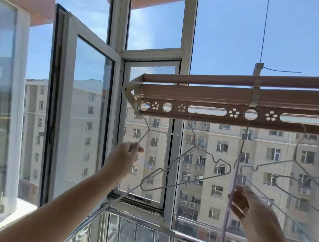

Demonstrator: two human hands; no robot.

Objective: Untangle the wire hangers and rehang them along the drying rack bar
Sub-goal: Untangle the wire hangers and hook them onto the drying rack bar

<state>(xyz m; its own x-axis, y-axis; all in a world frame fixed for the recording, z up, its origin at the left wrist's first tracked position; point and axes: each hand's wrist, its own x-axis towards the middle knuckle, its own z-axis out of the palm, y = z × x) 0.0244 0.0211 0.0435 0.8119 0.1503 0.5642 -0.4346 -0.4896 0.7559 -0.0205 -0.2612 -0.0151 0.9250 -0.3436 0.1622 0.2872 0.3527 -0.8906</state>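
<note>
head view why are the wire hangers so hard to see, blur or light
Head view: mostly backlight, the sunlit building behind washes out the thin wire hangers; head view edges: wide-angle lens bows the window frame; head view lower right: the right hand is soft, the left hand sharper.

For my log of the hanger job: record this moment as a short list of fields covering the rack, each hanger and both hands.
rack bar: perforated, runs across the upper right in front of the window
left hanger: hooked in the bar's end hole
left hand: grips the left hanger's shoulder wire
middle hanger: hooked in a slot, hangs tilted, no hand on it
right hangers: at least two, overlapping, hooked farther right
cord: hangs from a round hole in the bar
right hand: raised at the right hangers' lower wires, beside the cord; grip unclear
</note>
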